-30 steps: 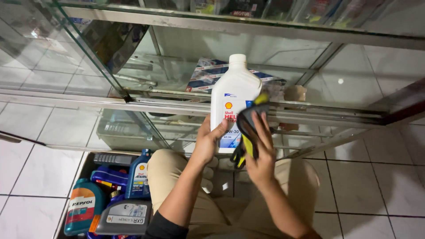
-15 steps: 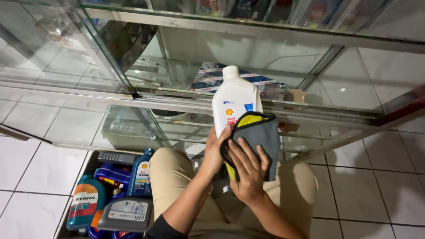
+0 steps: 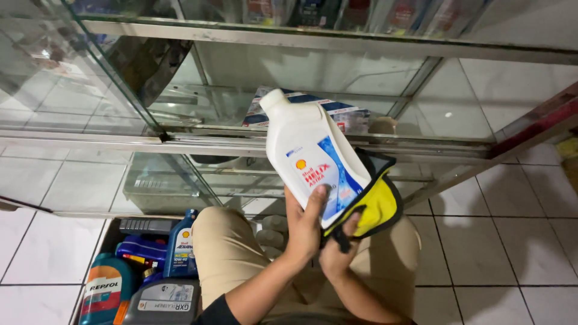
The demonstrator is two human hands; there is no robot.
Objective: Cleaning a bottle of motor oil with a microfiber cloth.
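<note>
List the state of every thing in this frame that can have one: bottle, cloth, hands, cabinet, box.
White bottle: capped, tilted left, held.
Yellow-grey cloth: bunched under the bottle.
Left hand: grips the bottle's front.
Right hand: holds the cloth.
Glass cabinet door: slid open.
Box of bottles: open, filled.

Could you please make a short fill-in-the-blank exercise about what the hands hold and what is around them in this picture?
1. The left hand holds a ____ plastic bottle that leans to the left.
2. The right hand presses a grey and ____ cloth against the bottle.
3. The blue bottle stands in a box on the person's ____ side.
4. The floor is covered with white ____.

Missing words: white; yellow; left; tiles
</note>
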